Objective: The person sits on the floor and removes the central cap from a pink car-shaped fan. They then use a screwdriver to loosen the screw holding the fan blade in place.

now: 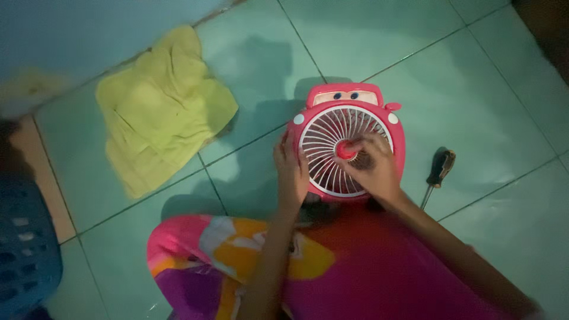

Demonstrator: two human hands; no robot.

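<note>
A small pink fan (347, 98) shaped like a cartoon car stands on the tiled floor in front of my knees, its white round grille (323, 139) facing up at me. My left hand (290, 172) grips the fan's left edge. My right hand (367, 163) rests on the grille, fingertips at the red hub (345, 149) in its centre. My lap in bright pink, orange and purple cloth (284, 266) lies below the fan.
A screwdriver (437, 175) with a dark handle lies on the floor just right of the fan. A crumpled yellow-green cloth (160, 109) lies to the upper left. A blue plastic basket (24, 249) sits at the left edge.
</note>
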